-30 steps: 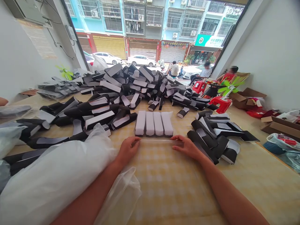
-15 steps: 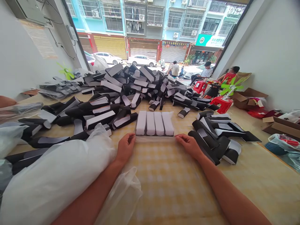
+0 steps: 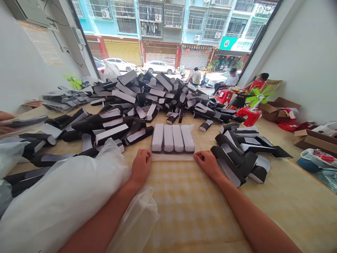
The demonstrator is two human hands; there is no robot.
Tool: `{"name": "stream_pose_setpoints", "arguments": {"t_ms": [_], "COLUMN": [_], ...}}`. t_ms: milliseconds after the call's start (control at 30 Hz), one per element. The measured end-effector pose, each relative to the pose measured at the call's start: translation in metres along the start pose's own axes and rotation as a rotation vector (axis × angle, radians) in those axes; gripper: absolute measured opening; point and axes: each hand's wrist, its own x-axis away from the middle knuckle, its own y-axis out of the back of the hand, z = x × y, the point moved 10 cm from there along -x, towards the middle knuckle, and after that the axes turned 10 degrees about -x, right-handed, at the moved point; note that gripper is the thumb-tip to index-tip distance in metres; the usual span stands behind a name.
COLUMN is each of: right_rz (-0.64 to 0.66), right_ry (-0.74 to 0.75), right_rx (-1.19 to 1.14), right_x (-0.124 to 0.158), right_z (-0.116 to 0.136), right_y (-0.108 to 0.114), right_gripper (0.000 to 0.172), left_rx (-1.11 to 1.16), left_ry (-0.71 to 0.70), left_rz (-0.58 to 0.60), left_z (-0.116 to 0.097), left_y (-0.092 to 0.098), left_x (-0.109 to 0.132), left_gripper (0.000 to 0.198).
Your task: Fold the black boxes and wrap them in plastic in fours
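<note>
A clear plastic bag (image 3: 172,157) lies flat on the checked tablecloth with several white blocks (image 3: 168,138) side by side inside it, dark along their near ends. My left hand (image 3: 142,162) pinches the bag's near left corner, fingers closed. At the near right corner, my right hand (image 3: 207,162) does the same. The bag's near edge stretches between both hands. Beside my left forearm lie a large white plastic sack (image 3: 65,189) and a thin translucent bag (image 3: 139,218).
A big heap of black-and-white folded pieces (image 3: 152,93) covers the far table. A smaller pile (image 3: 239,151) lies right of my right hand. Another person's hand (image 3: 6,121) holds a plastic package at far left. Cardboard boxes (image 3: 316,144) and red stools (image 3: 247,116) stand at right.
My right hand has shifted slightly left and nearer the bag's edge; the near plastic edge sits a little lower. At far left, the other person's hand and package have moved somewhat.
</note>
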Motion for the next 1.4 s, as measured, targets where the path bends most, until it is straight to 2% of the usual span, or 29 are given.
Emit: {"name": "stream_pose_setpoints", "arguments": {"t_ms": [200,333,567,733,833,933,1000,1200,1400], "right_rz": [-0.004,-0.019,-0.061,-0.121,-0.017,0.168,0.233,0.227,0.185], "right_ry": [0.002,-0.002,-0.019,0.163,0.299,0.390,0.392,0.302,0.250], "right_rx": [0.062,0.071,0.078,0.129,0.177,0.186,0.190,0.194,0.190], "right_x": [-0.002,-0.001,0.000,0.005,0.009,0.015,0.016,0.010,0.006], "right_z": [-0.001,-0.003,-0.009,0.019,0.044,0.058,0.057,0.037,0.030], "right_y": [-0.002,0.000,0.004,0.014,0.008,-0.009,-0.016,-0.019,-0.014], "right_gripper": [0.023,0.022,0.013,0.014,0.018,0.019,0.020,0.031,0.030], "left_rx": [-0.146,-0.213,-0.285,-0.229,-0.222,-0.188,-0.149,-0.097,-0.097], "left_ry": [-0.103,-0.160,-0.157,-0.148,-0.213,-0.292,-0.286,-0.219,-0.217], "left_rz": [0.028,0.034,0.008,-0.048,-0.057,0.035,0.102,0.159,0.136], "left_z": [-0.009,-0.011,-0.008,-0.013,-0.026,-0.036,-0.034,-0.019,-0.018], "left_y": [-0.004,-0.008,-0.011,0.001,0.007,0.001,-0.006,-0.017,-0.015], "left_x": [0.003,0.004,0.003,0.005,0.008,0.010,0.009,0.004,0.003], "left_gripper": [0.022,0.024,0.028,0.028,0.027,0.026,0.026,0.021,0.019]}}
